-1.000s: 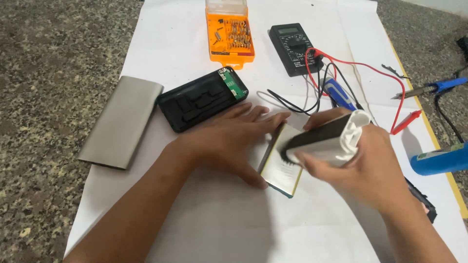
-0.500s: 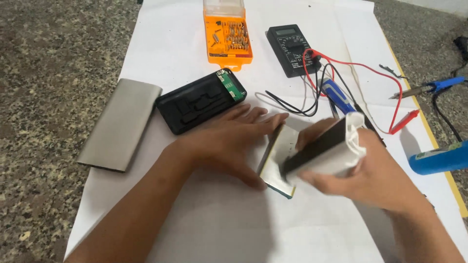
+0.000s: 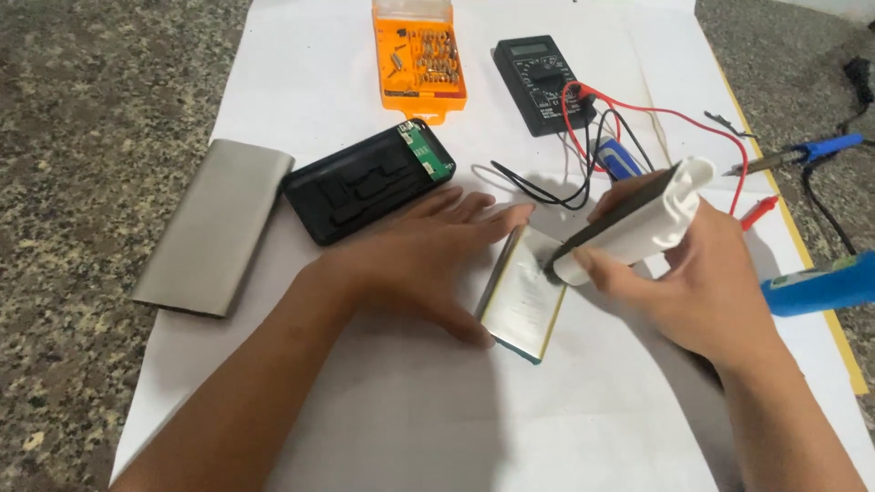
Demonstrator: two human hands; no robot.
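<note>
My left hand lies flat on the white paper, fingers spread, its thumb and fingertips resting against the left edge of a flat silvery battery pouch. My right hand grips a white plastic power bank shell with a dark inner face, tilted, its lower end over the pouch's upper right corner. A black inner frame with a green circuit board lies just beyond my left hand.
A grey metal sleeve lies at the left paper edge. An orange screwdriver bit case, a black multimeter with red and black leads, a blue-handled soldering iron and a blue cylinder sit behind and to the right.
My right hand has lifted the white shell up and to the right, off the pouch. More of the battery pouch now shows. My left hand has stayed in place.
</note>
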